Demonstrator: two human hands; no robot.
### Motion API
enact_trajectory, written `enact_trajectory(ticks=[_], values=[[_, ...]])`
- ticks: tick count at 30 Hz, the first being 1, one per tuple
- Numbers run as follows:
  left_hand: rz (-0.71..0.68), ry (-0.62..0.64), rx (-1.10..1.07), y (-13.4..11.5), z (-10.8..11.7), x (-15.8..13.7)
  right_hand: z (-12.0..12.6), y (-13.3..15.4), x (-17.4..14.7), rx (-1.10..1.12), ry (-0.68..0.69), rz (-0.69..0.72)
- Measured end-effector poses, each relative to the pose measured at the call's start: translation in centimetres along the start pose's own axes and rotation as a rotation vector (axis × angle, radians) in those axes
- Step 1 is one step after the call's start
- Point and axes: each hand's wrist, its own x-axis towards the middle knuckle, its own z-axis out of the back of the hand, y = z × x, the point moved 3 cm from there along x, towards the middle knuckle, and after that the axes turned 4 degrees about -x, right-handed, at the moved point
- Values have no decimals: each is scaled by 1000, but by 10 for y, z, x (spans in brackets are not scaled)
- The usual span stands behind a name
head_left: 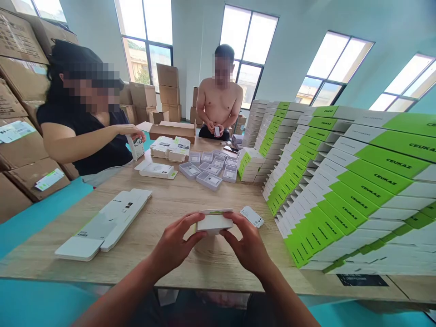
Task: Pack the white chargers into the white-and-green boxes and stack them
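Observation:
A small white box (214, 222) with a bit of green along its top edge is held between both my hands, just above the wooden table. My left hand (177, 238) grips its left end, fingers on top and thumb below. At the right end, my right hand (247, 240) pinches it the same way. Just beyond my right fingers lies a loose white carton piece (252, 216) with dark print. To the left, a stack of flattened white cartons (109, 222) rests on the table.
Tall stacks of white and green boxes (354, 181) fill the table's right side. Several clear plastic trays (209, 179) sit mid-table, near piled cartons (170, 149) and an open brown box (177, 130). One person (88, 131) works at the left, another (220, 102) across the table (163, 200).

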Motion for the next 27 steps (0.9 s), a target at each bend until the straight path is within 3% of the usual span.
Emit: enact_trajectory(ticks=[6, 11, 13, 15, 17, 19, 21, 24, 27], values=[[173, 50, -138, 10, -1, 9, 5, -3, 3, 31, -24, 6], [300, 98, -424, 15, 3, 15, 14, -6, 5, 264, -3, -200], [224, 108, -377, 19, 5, 14, 9, -11, 4, 497, -1, -361], [3, 154, -163, 22, 3, 12, -5, -18, 1, 672, 26, -516], [-259, 263, 4, 26, -7, 8, -20, -31, -3, 584, 74, -580], [-356, 343, 22, 36, -18, 7, -24, -52, -7, 322, 90, -571], [-240, 304, -23, 51, -26, 15, -11, -78, -12, 90, 44, -560], [115, 87, -106, 79, -30, 29, 25, -117, -18, -62, -12, -582], [466, -68, -146, 104, -33, 31, 51, -140, -17, -130, 43, -585]])
